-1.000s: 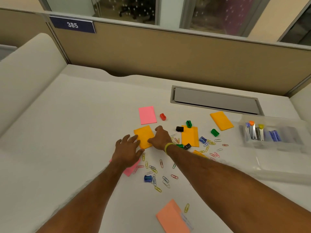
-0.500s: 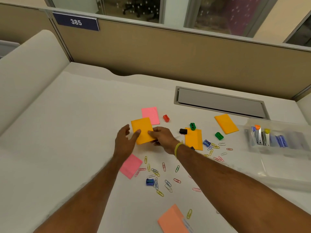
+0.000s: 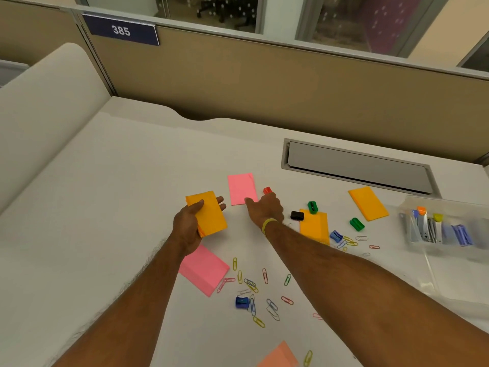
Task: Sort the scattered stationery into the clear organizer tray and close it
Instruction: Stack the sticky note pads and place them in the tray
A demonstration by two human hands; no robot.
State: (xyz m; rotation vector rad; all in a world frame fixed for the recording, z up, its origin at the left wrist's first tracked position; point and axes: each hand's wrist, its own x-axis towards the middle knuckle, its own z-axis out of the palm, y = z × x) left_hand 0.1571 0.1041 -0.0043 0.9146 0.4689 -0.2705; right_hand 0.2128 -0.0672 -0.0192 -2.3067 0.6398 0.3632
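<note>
My left hand (image 3: 190, 229) holds an orange sticky-note pad (image 3: 209, 215) lifted off the white desk. My right hand (image 3: 264, 210) reaches forward, its fingertips on the near edge of a pink sticky-note pad (image 3: 241, 188) beside a small red sharpener (image 3: 267, 190). A second pink pad (image 3: 205, 270) lies under my left wrist. Two more orange pads (image 3: 315, 226) (image 3: 367, 202) lie to the right. The clear organizer tray (image 3: 449, 229) stands open at the far right, with staples and other small items inside.
Several coloured paper clips (image 3: 254, 287) are scattered near my forearms. Green (image 3: 312, 207), black (image 3: 297, 215) and blue sharpeners (image 3: 242, 301) lie about. A salmon pad (image 3: 279, 357) sits at the bottom edge. A grey cable hatch (image 3: 357, 165) is set in the desk; a partition wall stands behind.
The orange pad was picked off the desk with both hands and now rests in my left hand alone. My right hand let go and moved forward to the pink pad.
</note>
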